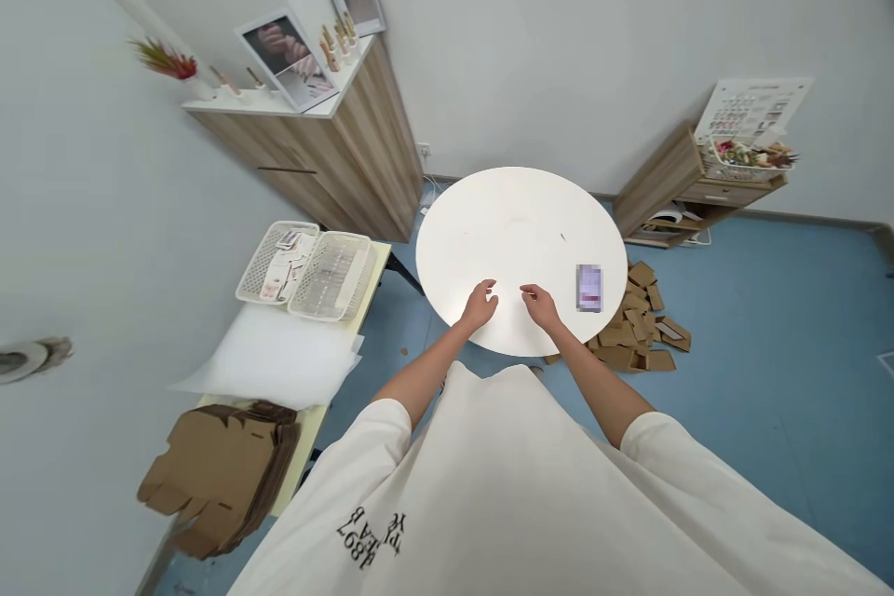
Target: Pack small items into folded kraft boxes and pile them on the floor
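Observation:
Over the near part of a round white table, my left hand has its fingers and thumb apart, with nothing in it. A short gap to its right, my right hand hovers with curled but parted fingers and holds nothing. The two hands face each other without touching. A phone with a blurred purple screen lies on the table, right of my right hand. Farther back on the tabletop is a small dark mark or thin object, too small to name.
A side table at left bears two white baskets, white sheets and stacked flat cardboard boxes. Folded small boxes lie on the floor right of the round table. A wooden cabinet and a small shelf stand behind.

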Motion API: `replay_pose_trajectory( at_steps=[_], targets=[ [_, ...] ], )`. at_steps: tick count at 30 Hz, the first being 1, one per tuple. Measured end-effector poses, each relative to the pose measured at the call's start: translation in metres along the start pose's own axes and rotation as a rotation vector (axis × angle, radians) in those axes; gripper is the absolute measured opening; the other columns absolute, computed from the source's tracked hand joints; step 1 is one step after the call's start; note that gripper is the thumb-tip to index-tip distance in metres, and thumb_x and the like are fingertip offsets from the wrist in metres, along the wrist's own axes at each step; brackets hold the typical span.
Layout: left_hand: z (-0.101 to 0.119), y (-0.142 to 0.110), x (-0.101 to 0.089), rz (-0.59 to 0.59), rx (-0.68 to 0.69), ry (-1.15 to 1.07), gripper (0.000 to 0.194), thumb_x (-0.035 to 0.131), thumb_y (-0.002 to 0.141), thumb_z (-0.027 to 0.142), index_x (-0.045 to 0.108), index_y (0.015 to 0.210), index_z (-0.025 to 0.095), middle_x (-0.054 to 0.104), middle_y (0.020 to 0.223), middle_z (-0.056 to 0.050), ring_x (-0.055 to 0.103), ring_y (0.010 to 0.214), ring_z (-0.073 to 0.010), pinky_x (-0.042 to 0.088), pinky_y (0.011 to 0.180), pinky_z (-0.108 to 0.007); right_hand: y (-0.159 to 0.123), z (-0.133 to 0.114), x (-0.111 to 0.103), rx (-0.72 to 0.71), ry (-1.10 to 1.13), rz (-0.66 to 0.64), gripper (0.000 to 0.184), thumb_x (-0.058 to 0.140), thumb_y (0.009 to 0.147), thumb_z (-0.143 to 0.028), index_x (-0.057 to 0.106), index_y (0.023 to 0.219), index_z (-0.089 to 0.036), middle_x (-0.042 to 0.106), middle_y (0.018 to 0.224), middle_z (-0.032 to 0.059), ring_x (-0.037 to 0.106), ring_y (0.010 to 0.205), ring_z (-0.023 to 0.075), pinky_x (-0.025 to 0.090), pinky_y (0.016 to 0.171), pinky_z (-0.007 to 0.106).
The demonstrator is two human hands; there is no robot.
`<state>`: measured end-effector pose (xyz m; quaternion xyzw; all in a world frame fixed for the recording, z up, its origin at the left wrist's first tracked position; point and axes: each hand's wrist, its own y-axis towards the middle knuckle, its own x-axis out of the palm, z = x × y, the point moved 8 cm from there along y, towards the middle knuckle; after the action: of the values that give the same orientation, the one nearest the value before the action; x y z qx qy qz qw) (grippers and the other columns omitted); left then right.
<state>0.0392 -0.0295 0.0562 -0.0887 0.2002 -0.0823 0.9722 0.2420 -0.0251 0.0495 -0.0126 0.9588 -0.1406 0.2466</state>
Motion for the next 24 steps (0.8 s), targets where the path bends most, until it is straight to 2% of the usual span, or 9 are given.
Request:
replay_pose_trajectory(
  at_steps=[5, 9, 12, 17, 24],
  targets=[
    [-0.045, -0.021, -0.079, 0.091, -0.023, -0.006, 0.045, 0.053, 0.089, 0.017, 0.055, 0.134, 0.022, 0.057, 0.14, -0.011, 0.059, 0.122, -0.0249, 0.05, 0.101, -0.042, -0.01, -0.044, 0.084, -0.043, -0.025, -0.085, 0.034, 0.052, 0.086, -0.035, 0.069, 0.114, -0.025, 0.069, 0.125, 0.0063, 0.064, 0.109, 0.0227, 0.051, 0.097, 0.04],
    [-0.073, -0.038, -0.124, 0.154, -0.06, -0.049, 0.045, 0.054, 0.09, 0.018, 0.055, 0.134, 0.023, 0.055, 0.142, -0.012, 0.059, 0.122, -0.0256, 0.053, 0.098, -0.041, -0.013, -0.077, 0.134, -0.084, -0.048, -0.177, 0.034, 0.052, 0.086, -0.035, 0.068, 0.114, -0.026, 0.068, 0.126, 0.0055, 0.063, 0.11, 0.0225, 0.051, 0.098, 0.04],
    [-0.086, -0.048, -0.149, 0.212, -0.074, -0.068, 0.044, 0.054, 0.09, 0.02, 0.054, 0.135, 0.022, 0.055, 0.143, -0.013, 0.059, 0.123, -0.0261, 0.053, 0.096, -0.04, -0.01, -0.099, 0.158, -0.123, -0.065, -0.228, 0.033, 0.052, 0.087, -0.035, 0.068, 0.113, -0.026, 0.068, 0.125, 0.0049, 0.064, 0.109, 0.0219, 0.05, 0.098, 0.04],
    [-0.096, -0.065, -0.182, 0.317, -0.11, -0.062, 0.042, 0.054, 0.091, 0.02, 0.055, 0.133, 0.021, 0.058, 0.14, -0.012, 0.059, 0.123, -0.026, 0.052, 0.098, -0.04, -0.001, -0.128, 0.185, -0.21, -0.096, -0.313, 0.031, 0.052, 0.087, -0.034, 0.069, 0.111, -0.025, 0.069, 0.123, 0.0051, 0.065, 0.108, 0.0215, 0.05, 0.1, 0.04],
    [-0.114, -0.11, -0.227, 0.509, -0.2, -0.005, 0.036, 0.055, 0.091, 0.018, 0.06, 0.126, 0.021, 0.063, 0.133, -0.01, 0.062, 0.119, -0.0235, 0.05, 0.102, -0.04, -0.004, -0.151, 0.227, -0.3, -0.129, -0.46, 0.03, 0.05, 0.089, -0.03, 0.069, 0.111, -0.024, 0.071, 0.12, 0.0053, 0.066, 0.108, 0.0207, 0.05, 0.101, 0.039]
  ],
)
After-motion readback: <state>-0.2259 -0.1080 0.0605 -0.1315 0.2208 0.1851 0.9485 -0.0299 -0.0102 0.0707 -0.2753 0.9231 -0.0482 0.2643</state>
